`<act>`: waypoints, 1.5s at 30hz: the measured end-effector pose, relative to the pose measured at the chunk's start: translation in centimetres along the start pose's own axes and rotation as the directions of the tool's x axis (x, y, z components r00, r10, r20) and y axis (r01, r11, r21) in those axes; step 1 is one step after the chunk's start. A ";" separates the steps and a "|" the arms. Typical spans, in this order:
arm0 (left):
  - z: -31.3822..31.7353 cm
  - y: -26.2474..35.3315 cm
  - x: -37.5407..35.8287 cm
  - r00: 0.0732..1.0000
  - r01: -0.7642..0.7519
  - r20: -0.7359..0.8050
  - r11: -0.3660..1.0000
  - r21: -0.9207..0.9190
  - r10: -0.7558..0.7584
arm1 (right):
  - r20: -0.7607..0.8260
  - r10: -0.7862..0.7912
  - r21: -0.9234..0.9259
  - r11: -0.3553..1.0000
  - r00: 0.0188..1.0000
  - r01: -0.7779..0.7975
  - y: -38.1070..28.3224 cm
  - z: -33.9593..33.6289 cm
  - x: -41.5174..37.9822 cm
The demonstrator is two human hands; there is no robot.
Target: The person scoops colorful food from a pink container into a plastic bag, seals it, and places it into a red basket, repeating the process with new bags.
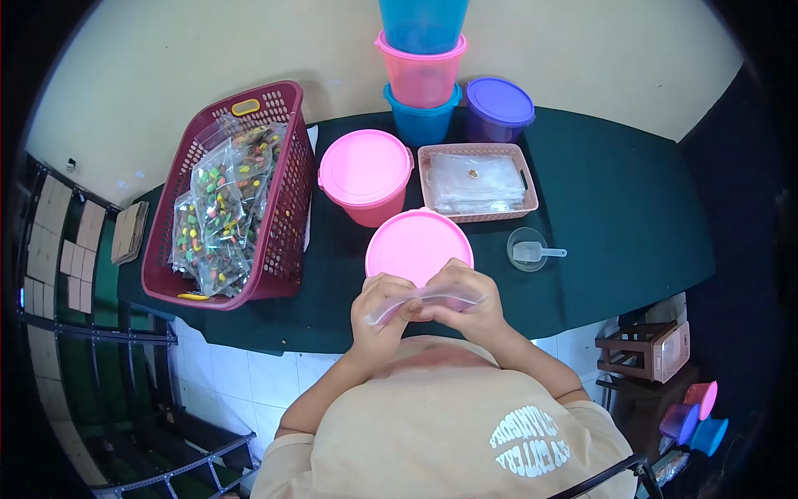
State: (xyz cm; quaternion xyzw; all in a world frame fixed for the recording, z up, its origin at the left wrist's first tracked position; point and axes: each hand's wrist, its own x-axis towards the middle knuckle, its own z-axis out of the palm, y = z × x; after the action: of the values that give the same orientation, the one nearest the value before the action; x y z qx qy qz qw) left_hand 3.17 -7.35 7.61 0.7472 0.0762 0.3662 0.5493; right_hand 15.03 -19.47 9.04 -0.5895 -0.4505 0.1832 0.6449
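Observation:
Both of my hands pinch the top edge of a clear plastic bag [455, 293], close to my body. My left hand [381, 309] grips its left part, and my right hand [472, 303] grips the right part, with the thumbs meeting near the middle. Whatever the bag contains is hidden behind my fingers. Just beyond my hands stands a tub with a pink lid [419, 245], partly covered by them. A second pink lidded tub [366, 170] is behind it to the left. To the right, a small clear bowl [517, 241] holds a white scoop [532, 252].
At left, a maroon basket [287, 191] holds several bags of colourful candies [220, 200]. A pale pink tray [478, 218] contains flat clear bags [478, 183]. Behind are a purple tub [500, 104] and stacked tubs [422, 75]. A dark green cloth [623, 216] covers the table.

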 end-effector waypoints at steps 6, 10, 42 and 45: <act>-0.1 0.4 -0.1 0.993 -0.118 0.035 0.976 0.181 0.114 | -0.054 0.023 -0.007 1.000 0.998 -0.023 0.6 -0.1 -0.3; -0.4 0.8 0.1 0.981 -0.188 0.019 0.919 0.346 0.193 | -0.071 -0.085 -0.142 0.987 0.994 0.074 0.5 -0.6 -0.5; 0.3 1.0 1.7 0.960 -0.257 0.196 0.908 0.332 0.200 | -0.223 -0.543 -0.568 0.747 0.809 0.345 1.8 -1.6 0.6; 0.6 1.6 1.5 0.960 -0.270 0.195 0.850 0.452 0.201 | 0.045 -0.460 -0.832 0.474 0.887 0.288 -2.2 -3.3 1.9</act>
State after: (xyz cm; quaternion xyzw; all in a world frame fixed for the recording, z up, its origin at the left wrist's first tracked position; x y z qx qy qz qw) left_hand 4.20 -7.61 9.64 0.8862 0.0322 0.3475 0.3048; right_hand 18.03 -20.49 12.10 -0.7204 -0.5388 -0.2488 0.3589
